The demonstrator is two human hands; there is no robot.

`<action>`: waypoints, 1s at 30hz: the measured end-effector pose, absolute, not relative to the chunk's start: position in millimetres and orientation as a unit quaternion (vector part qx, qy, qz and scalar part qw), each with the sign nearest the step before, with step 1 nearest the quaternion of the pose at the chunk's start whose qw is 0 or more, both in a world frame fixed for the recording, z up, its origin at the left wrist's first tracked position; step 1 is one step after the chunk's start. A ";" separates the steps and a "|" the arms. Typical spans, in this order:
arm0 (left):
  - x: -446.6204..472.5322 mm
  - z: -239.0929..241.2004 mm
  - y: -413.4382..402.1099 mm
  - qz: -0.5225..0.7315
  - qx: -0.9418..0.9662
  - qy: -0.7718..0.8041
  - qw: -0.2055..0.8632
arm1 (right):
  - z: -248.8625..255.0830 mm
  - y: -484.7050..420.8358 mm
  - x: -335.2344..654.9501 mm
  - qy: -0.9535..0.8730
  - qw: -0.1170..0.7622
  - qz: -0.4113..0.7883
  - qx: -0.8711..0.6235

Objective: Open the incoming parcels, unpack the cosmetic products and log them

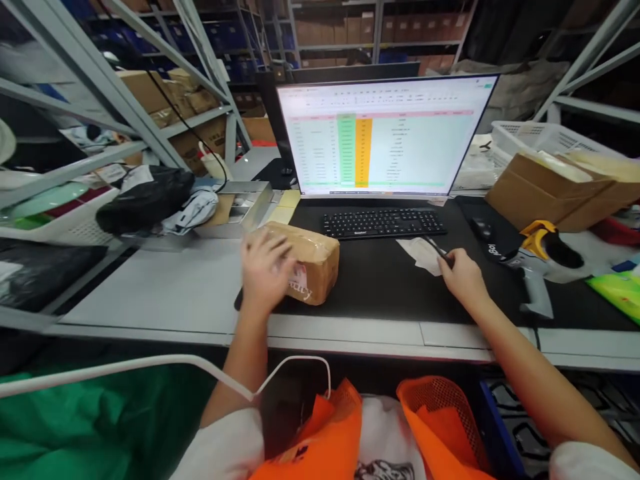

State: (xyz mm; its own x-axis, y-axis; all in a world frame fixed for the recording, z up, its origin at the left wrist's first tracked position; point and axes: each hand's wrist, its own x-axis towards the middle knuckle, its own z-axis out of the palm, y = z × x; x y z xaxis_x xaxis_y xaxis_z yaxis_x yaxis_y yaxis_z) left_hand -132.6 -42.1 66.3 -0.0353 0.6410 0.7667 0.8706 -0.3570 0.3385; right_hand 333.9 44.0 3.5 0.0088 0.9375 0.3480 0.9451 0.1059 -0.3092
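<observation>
A small brown cardboard parcel (313, 263) wrapped in clear tape lies on the black desk mat (385, 280). My left hand (263, 270) rests on the parcel's left end, fingers spread over it. My right hand (463, 273) is to the right on the mat, pinching a thin dark pen-like tool (437, 248) whose tip lies over a white paper slip (423, 253). The black keyboard (384, 223) sits just behind both hands.
A monitor (383, 137) showing a spreadsheet stands behind the keyboard. A yellow and grey barcode scanner (537, 267) and a mouse (483, 228) lie right, with an open cardboard box (555, 187) and white basket (540, 137). A black bag (145, 200) and metal shelving (100, 87) fill the left.
</observation>
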 end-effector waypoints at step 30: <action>-133.0 49.2 -86.1 -0.584 -0.656 -0.475 0.053 | 30.0 95.6 249.5 -0.755 0.188 -0.020 -0.628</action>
